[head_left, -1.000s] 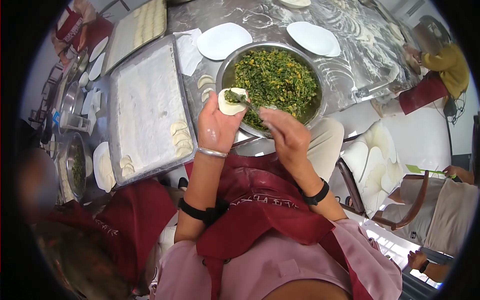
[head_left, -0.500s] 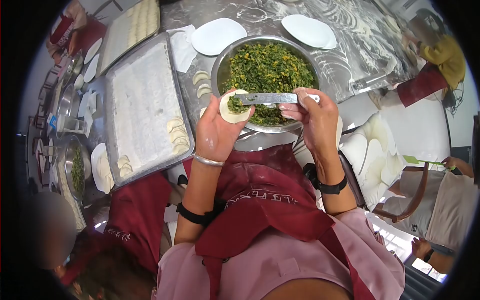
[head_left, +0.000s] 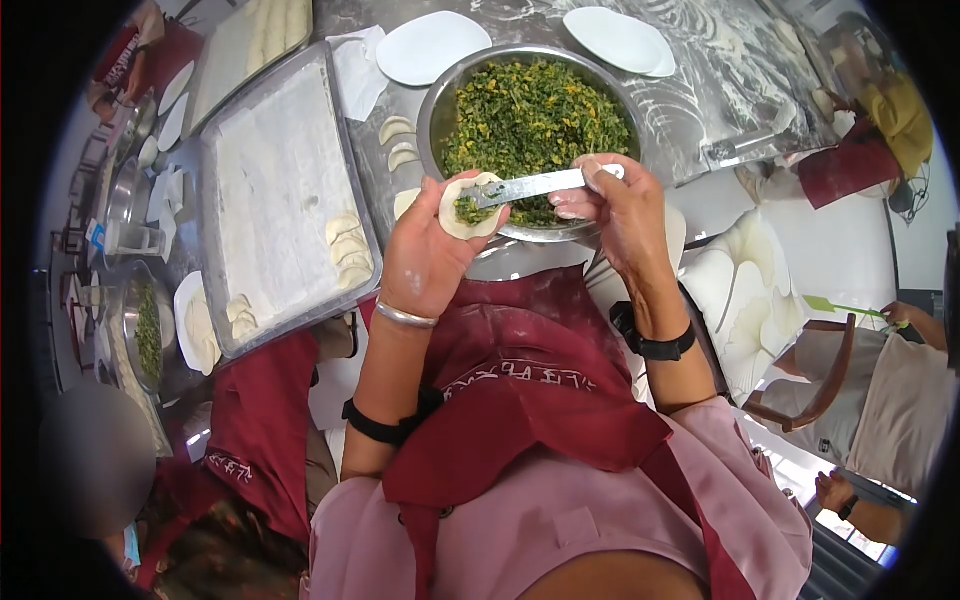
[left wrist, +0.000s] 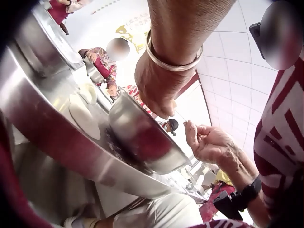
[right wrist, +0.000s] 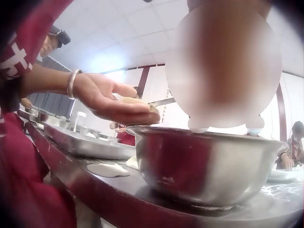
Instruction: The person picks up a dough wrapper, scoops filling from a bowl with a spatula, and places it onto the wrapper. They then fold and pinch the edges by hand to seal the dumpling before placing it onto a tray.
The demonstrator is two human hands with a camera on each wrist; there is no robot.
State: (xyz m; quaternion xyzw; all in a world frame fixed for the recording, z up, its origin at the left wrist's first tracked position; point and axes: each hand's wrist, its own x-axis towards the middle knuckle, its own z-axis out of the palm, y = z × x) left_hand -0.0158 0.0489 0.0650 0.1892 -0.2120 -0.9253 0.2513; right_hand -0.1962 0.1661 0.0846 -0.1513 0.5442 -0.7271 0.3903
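Note:
My left hand (head_left: 428, 262) is palm up and holds a round dumpling wrapper (head_left: 452, 226) across its fingers, with the thumb at its edge. Chopped green filling (head_left: 470, 213) lies on the wrapper. Between the thumb and fingers of my right hand (head_left: 632, 205), the end of a flat metal spatula (head_left: 548, 184) is pinched. Its blade reaches left onto the filling in the wrapper. Both hands are over the near rim of a large steel bowl (head_left: 430, 125) full of green and yellow chopped filling. In the right wrist view, the left hand (right wrist: 111, 97) shows beside the bowl (right wrist: 204, 166).
A floured metal tray (head_left: 270, 180) with several folded dumplings (head_left: 348, 250) lies left of the bowl. More dumplings (head_left: 400, 143) sit between tray and bowl. White plates (head_left: 433, 48) stand behind, on the floury steel table. Another person in a red apron (head_left: 262, 440) is close at my left.
My right hand has swung right and turned over, so the spatula now lies nearly level across the wrapper. The left hand has kept the wrapper, and the filling on it looks more spread.

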